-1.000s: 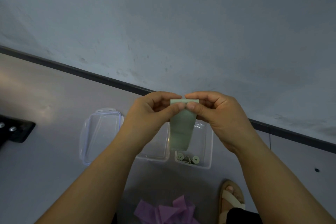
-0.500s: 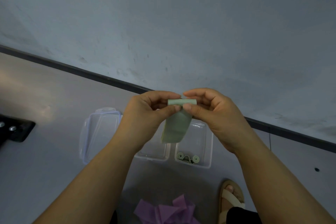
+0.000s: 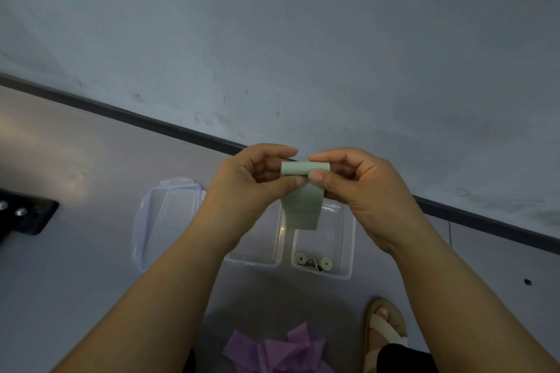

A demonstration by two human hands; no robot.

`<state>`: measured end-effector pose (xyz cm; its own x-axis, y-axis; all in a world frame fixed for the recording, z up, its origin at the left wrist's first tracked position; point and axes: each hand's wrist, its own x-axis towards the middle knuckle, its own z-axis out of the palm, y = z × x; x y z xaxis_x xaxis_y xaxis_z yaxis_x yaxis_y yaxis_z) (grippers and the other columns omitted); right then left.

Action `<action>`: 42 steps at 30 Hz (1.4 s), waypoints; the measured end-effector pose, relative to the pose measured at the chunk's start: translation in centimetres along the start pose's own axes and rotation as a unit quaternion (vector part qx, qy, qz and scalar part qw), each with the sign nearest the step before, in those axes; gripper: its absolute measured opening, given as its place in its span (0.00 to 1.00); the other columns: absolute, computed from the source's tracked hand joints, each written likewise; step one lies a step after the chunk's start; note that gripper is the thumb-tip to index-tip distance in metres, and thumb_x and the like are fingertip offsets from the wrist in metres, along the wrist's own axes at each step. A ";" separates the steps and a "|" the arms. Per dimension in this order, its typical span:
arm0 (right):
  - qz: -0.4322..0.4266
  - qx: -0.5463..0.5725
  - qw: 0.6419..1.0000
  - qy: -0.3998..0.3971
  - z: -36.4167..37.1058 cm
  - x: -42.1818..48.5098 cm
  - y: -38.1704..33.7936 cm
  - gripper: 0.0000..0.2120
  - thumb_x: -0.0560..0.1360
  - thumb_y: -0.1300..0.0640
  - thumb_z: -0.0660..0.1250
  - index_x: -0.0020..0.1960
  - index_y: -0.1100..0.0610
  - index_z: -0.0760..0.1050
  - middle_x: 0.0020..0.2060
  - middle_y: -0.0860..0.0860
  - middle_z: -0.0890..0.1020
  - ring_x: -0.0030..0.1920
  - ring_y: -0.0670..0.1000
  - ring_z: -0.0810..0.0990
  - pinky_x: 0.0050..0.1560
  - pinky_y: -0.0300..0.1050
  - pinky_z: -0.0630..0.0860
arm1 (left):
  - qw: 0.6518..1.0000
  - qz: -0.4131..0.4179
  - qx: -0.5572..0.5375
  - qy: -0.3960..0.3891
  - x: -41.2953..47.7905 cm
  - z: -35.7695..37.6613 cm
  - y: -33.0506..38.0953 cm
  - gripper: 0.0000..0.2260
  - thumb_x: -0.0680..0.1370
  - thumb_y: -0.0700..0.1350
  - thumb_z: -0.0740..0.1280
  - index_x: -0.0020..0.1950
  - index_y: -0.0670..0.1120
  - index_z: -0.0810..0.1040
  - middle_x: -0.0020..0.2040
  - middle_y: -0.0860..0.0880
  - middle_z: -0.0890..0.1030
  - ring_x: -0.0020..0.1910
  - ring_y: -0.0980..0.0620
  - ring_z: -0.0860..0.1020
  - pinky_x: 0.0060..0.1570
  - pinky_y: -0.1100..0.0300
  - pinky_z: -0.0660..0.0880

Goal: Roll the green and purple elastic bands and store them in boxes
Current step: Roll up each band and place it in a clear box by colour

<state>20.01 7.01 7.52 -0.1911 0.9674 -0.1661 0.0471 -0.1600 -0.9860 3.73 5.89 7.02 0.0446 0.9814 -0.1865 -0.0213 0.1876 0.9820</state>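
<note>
Head — green band [image 3: 303, 212] (lower edge free)

We pinch the pale green elastic band [image 3: 303, 209] between the thumbs and fingertips of our left hand [image 3: 251, 188] and right hand [image 3: 363, 191]. Its top is wound into a short, tight roll lying crosswise between the two hands, and the flat unrolled tail hangs down below them. Beneath the right hand sits an open clear plastic box [image 3: 344, 239], with green rolls [image 3: 313, 262] at its near end, joined by a slack stretch of band. A second clear box [image 3: 257, 251] stands just beside it, under the left hand, partly hidden by the wrist. Left of the left hand lies a clear lid [image 3: 165, 221] with a bluish rim. Between our forearms the purple bands [image 3: 278, 351] lie in a loose crumpled heap on the floor
</note>
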 end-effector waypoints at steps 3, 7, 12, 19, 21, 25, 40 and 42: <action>-0.008 0.000 1.000 0.010 0.0 -0.1 0.0 0.11 0.61 0.55 0.70 0.44 0.50 0.79 0.40 0.46 0.84 0.43 0.43 0.83 0.43 0.35 0.79 | 0.999 -0.027 0.008 -0.016 0.0 0.0 -0.1 0.18 0.63 0.47 0.72 0.52 0.44 0.80 0.47 0.47 0.84 0.47 0.52 0.82 0.50 0.59 0.79; -0.018 0.004 1.000 0.010 0.2 -0.1 0.1 0.10 0.65 0.62 0.72 0.42 0.50 0.80 0.38 0.46 0.84 0.43 0.45 0.83 0.45 0.36 0.79 | 0.999 -0.030 -0.009 -0.010 0.1 -0.1 -0.1 0.16 0.64 0.47 0.70 0.50 0.44 0.81 0.44 0.46 0.85 0.44 0.53 0.82 0.48 0.60 0.80; -0.044 -0.012 0.999 0.007 0.4 -0.2 0.0 0.12 0.66 0.66 0.72 0.40 0.49 0.79 0.37 0.43 0.84 0.42 0.44 0.83 0.45 0.35 0.79 | 1.000 -0.008 -0.006 -0.018 0.1 -0.3 -0.1 0.14 0.65 0.46 0.70 0.50 0.45 0.81 0.45 0.45 0.85 0.44 0.51 0.83 0.47 0.61 0.80; -0.012 -0.031 0.997 -0.075 -0.7 -0.5 -0.5 0.12 0.57 0.52 0.73 0.41 0.48 0.80 0.43 0.47 0.84 0.47 0.47 0.83 0.48 0.40 0.80 | 0.993 -0.055 -0.062 -0.084 0.1 -1.0 0.0 0.10 0.66 0.42 0.71 0.46 0.46 0.82 0.43 0.47 0.85 0.43 0.53 0.82 0.46 0.61 0.80; 0.006 -0.069 0.989 -0.130 -1.4 -0.8 -0.7 0.15 0.57 0.49 0.74 0.44 0.45 0.80 0.48 0.47 0.82 0.49 0.50 0.81 0.48 0.44 0.80 | 0.981 -0.097 -0.071 -0.152 0.1 -1.7 0.1 0.06 0.68 0.40 0.73 0.43 0.46 0.84 0.43 0.48 0.84 0.43 0.52 0.82 0.44 0.61 0.79; 0.026 -0.170 0.951 -0.256 -2.0 -1.3 -0.6 0.28 0.61 0.49 0.75 0.59 0.34 0.73 0.52 0.40 0.75 0.47 0.47 0.76 0.51 0.44 0.79 | 0.952 -0.170 -0.067 -0.246 -0.1 -2.3 0.0 0.07 0.67 0.38 0.68 0.39 0.45 0.85 0.39 0.50 0.84 0.39 0.55 0.82 0.39 0.64 0.78; 0.003 -0.254 0.919 -0.301 -1.6 -1.9 -1.5 0.24 0.59 0.52 0.79 0.53 0.43 0.77 0.39 0.39 0.71 0.36 0.41 0.69 0.37 0.37 0.72 | 0.900 -0.220 -0.093 -0.365 -0.1 -1.9 -0.9 0.14 0.57 0.48 0.79 0.40 0.46 0.85 0.38 0.50 0.84 0.38 0.56 0.82 0.39 0.66 0.77; -0.005 -0.247 0.923 -0.297 -1.5 -2.0 -1.6 0.24 0.59 0.54 0.80 0.53 0.44 0.78 0.39 0.40 0.72 0.36 0.42 0.69 0.38 0.39 0.73 | 0.900 -0.218 -0.104 -0.364 -0.1 -1.9 -0.9 0.16 0.56 0.49 0.80 0.40 0.46 0.85 0.37 0.49 0.84 0.37 0.56 0.82 0.38 0.65 0.78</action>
<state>21.79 5.66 9.42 -0.6903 0.6671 -0.2801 0.4546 0.0987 -0.8852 1.83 5.69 6.14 0.7339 0.5410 -0.4107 -0.0259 0.6265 0.7790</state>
